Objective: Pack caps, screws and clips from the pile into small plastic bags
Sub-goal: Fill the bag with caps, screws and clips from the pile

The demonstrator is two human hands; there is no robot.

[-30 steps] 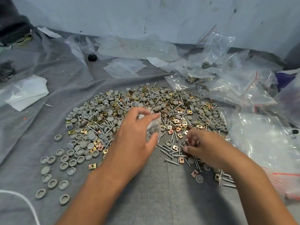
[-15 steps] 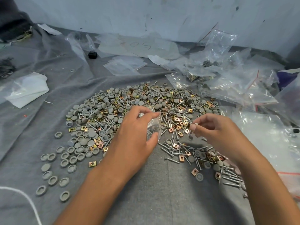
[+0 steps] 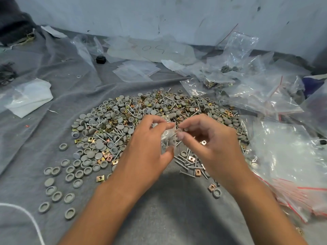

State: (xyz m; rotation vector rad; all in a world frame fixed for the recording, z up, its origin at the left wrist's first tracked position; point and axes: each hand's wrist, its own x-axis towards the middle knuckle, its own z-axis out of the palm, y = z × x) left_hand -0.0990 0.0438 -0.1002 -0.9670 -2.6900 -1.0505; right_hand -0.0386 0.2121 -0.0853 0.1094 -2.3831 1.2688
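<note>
My left hand (image 3: 146,149) pinches a small bag (image 3: 168,138) above the pile (image 3: 141,112); my right hand (image 3: 208,142), grip narrow, pinches a screw (image 3: 174,135) at its mouth.

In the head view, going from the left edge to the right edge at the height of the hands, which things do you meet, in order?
Loose grey caps → left hand → small clear bag → right hand → big clear plastic bags.
</note>
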